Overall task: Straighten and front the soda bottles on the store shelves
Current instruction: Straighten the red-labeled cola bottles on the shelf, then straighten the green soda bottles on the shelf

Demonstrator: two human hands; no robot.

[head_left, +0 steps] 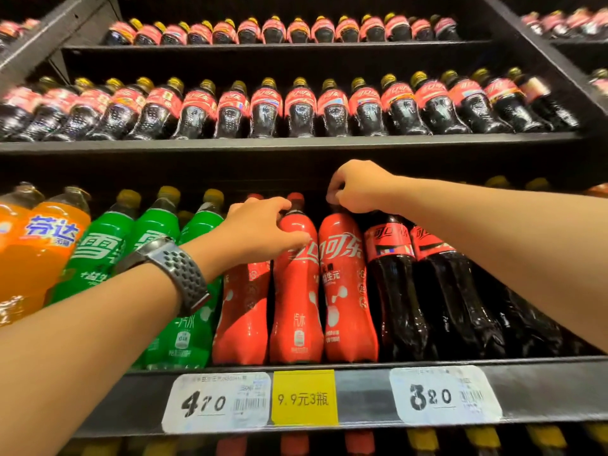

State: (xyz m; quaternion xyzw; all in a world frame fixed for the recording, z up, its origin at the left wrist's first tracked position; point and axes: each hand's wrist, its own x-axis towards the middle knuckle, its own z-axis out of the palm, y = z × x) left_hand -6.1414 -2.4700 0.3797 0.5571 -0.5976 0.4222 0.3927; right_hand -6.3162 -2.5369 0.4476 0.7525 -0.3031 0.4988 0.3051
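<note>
At the shelf front, nearest you: the rail point(362, 394) carries a 4.70 tag point(215, 403), a yellow 9.9 promo tag point(304, 398) and a 3.20 tag point(444, 394). Your watch point(184, 268) rides the left wrist, just in front of the green bottles.

Just behind the rail: three red cola bottles stand at the shelf lip, touching side by side.
- Left hand point(260, 232): fingers curled round the shoulder of the middle red cola bottle point(296, 307), thumb lying across its label. This is likely a grip for turning, since its logo sits off toward the right edge rather than square to the aisle.
- Right hand point(357, 187): fingertips bunched downward, pinching the top of the right red cola bottle point(348, 291), with the cap hidden under them. Holding it high probably steadies or twists it without covering the label, which reads nearly front-on.
- The left red cola bottle point(243, 317) is untouched and half hidden behind your wrist.

Flanking on the same shelf: green Sprite bottles point(102, 255) and orange Fanta bottles point(42, 251) to the left, dark cola bottles point(394, 291) to the right. All stand upright at the front.

Farther up: a row of yellow-capped cola bottles point(301, 110) runs along the next shelf. Above it a second cola row point(273, 31) is too distant to judge its facing.
</note>
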